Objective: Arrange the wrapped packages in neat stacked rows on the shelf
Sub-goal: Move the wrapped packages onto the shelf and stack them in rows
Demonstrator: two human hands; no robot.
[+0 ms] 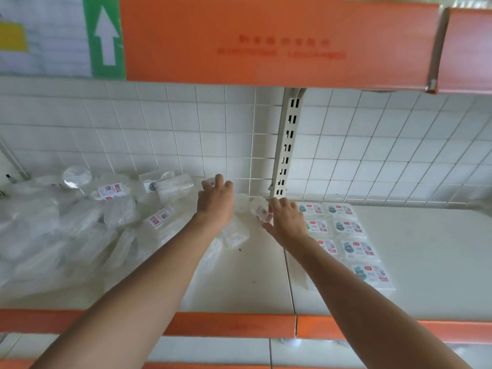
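A loose heap of clear wrapped packages (pixel 80 222) with red and white labels covers the left half of the white shelf (pixel 426 262). On the right, several packages lie flat in two neat rows (pixel 346 243). My left hand (pixel 214 201) reaches to the back of the shelf, fingers curled round a small clear package (pixel 210 181) at the wall. My right hand (pixel 285 219) holds a small labelled package (pixel 262 211) just left of the rows. Another package (pixel 235 234) lies between my arms.
A white wire grid and tiled wall back the shelf, with a slotted upright post (pixel 286 145) in the middle. An orange shelf edge (pixel 266 41) hangs overhead and an orange lip (pixel 229 326) runs along the front. The shelf's right part is bare.
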